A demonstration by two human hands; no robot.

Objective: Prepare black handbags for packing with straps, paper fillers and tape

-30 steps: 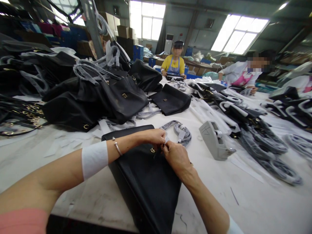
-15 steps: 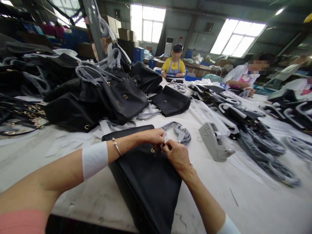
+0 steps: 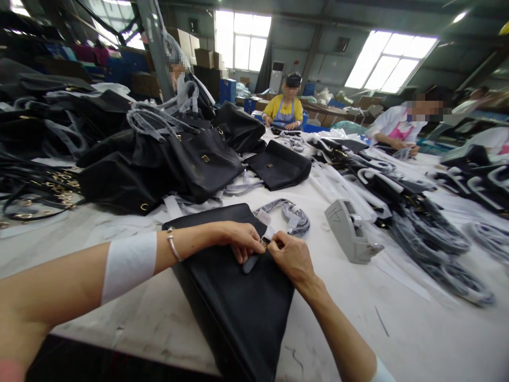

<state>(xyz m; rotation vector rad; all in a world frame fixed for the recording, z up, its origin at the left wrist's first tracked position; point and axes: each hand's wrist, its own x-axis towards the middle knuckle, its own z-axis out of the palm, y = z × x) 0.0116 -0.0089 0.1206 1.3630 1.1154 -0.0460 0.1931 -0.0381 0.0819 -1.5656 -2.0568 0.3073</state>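
A black handbag (image 3: 238, 307) lies flat on the white table in front of me, its lower end toward me. Near its far right edge my left hand (image 3: 244, 240) is closed in a pinch around a short black strap tab (image 3: 250, 262) with a bit of gold metal (image 3: 264, 243). My right hand (image 3: 292, 257) meets it there, thumb and fingers pinched together beside the metal; what they grip is hidden. Just beyond the hands, a plastic-wrapped strap (image 3: 297, 218) lies coiled, with a whitish tag (image 3: 268, 232) close to the fingertips.
Black handbags (image 3: 202, 164) are heaped at the left, and another bag (image 3: 278, 164) lies ahead. A grey tape dispenser (image 3: 350, 231) stands to the right, near wrapped straps (image 3: 437, 260). Across the table sit a person in yellow (image 3: 284, 109) and a person in a pink apron (image 3: 401, 127).
My left hand has moved down and slightly left, and the strap tab now shows below its fingers. The gold clasp seen on the bag earlier is covered. My right hand stays nearly in place.
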